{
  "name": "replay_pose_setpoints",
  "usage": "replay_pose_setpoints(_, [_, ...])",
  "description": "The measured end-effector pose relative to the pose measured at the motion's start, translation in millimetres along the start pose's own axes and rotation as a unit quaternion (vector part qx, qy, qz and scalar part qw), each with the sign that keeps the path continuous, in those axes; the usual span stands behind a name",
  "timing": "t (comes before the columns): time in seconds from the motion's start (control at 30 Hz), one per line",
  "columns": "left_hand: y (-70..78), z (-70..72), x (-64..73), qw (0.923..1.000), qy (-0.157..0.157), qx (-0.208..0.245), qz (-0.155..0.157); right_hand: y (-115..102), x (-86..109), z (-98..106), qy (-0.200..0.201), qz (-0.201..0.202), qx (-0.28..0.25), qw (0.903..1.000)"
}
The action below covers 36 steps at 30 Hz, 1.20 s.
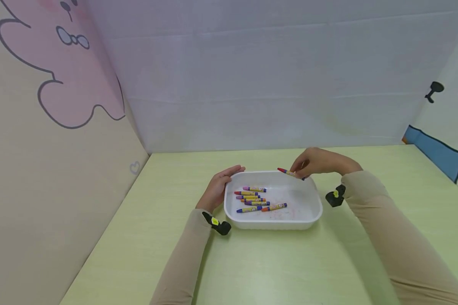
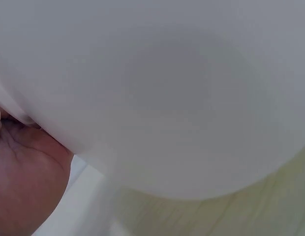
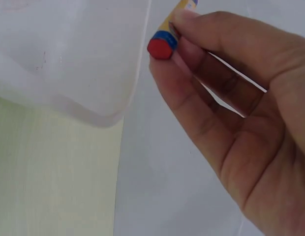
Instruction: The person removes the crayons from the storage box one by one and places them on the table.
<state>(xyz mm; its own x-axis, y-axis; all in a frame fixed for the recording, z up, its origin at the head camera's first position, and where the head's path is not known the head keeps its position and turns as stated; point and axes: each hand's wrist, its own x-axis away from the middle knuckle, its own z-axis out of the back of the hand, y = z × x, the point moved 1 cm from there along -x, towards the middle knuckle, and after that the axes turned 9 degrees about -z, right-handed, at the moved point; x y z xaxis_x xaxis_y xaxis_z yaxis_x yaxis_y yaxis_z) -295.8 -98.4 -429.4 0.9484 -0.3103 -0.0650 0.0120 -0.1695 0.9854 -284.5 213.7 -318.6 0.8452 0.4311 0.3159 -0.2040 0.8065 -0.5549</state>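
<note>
My right hand (image 1: 314, 163) pinches a red crayon (image 1: 286, 172) between thumb and fingertips, above the far right part of a white tray (image 1: 273, 226). The crayon has a yellow wrapper with a blue band; its red end (image 3: 160, 49) faces the camera in the right wrist view. My left hand (image 1: 215, 188) holds the tray at its left side, around the far left corner, with the thumb near the rim. Several crayons (image 1: 257, 203) lie in the tray's left half, in orange, purple, pink and blue. The tray's wall (image 2: 167, 98) fills most of the left wrist view and hides much of the left hand.
The tray stands on a pale green table (image 1: 275, 267). A pale sheet (image 1: 267, 84) rises behind the table's far edge. Light panels with cartoon figures stand at the left (image 1: 72, 76) and right (image 1: 448, 118). Small black devices are on both wrists.
</note>
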Motion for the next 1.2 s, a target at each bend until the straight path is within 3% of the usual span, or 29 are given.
replay_pose_setpoints(0.33, [0.2, 0.8, 2.0, 1.0, -0.001, 0.003, 0.001, 22.8, 19.3, 14.2, 0.06, -0.032, -0.016, 0.9976])
replay_pose_setpoints(0.6, [1.1, 0.6, 1.8, 1.0, -0.006, 0.005, -0.002, 50.7, 28.5, 15.8, 0.088, -0.092, -0.052, 0.9905])
replay_pose_setpoints(0.83, [2.1, 0.3, 1.6, 0.9999, -0.008, 0.006, 0.002, 79.7, 31.9, 8.7, 0.115, -0.141, -0.094, 0.9787])
replay_pose_setpoints(1.2, [1.1, 2.7, 1.4, 0.9999, -0.013, 0.003, 0.002, 117.3, 32.0, -9.7, 0.111, -0.179, -0.123, 0.9699])
